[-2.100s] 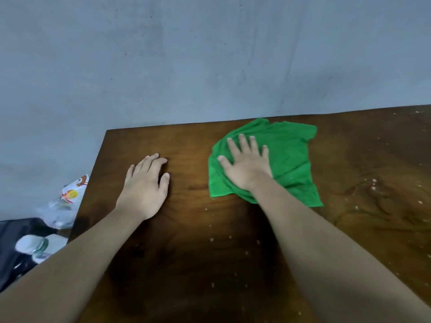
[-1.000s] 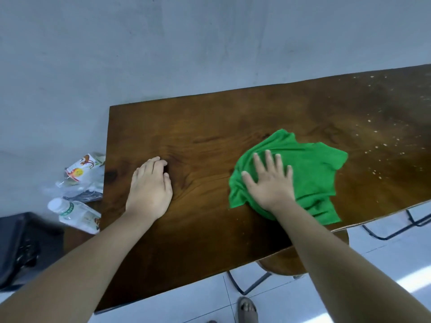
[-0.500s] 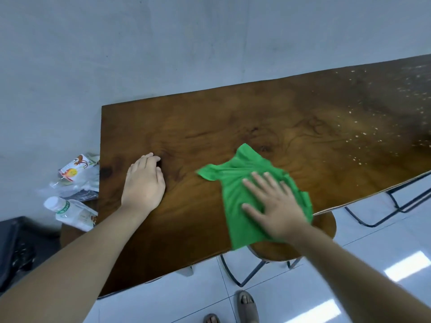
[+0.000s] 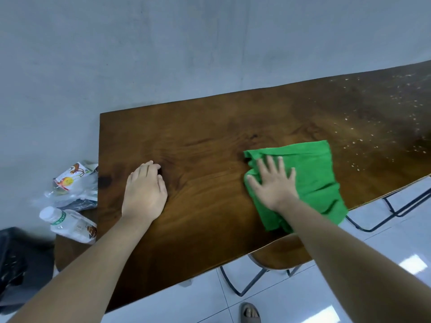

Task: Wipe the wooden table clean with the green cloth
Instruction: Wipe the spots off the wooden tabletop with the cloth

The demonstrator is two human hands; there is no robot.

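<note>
Item: green cloth, soft, light, rumpled at its left edge, lying on the wooden table near the front edge, one corner hanging just over it. Right hand flat on its left part, fingers spread, pressing rather than pinching. Left hand palm-down on bare wood, fingers together, bracing. Likely to bunch and slide; best driven by a flat palm mid-cloth. Pale crumbs lie to its right.

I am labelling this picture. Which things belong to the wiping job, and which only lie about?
Job: green cloth, wooden table, right hand, left hand.
Lying about: plastic bottle, snack wrappers, stool.
</note>
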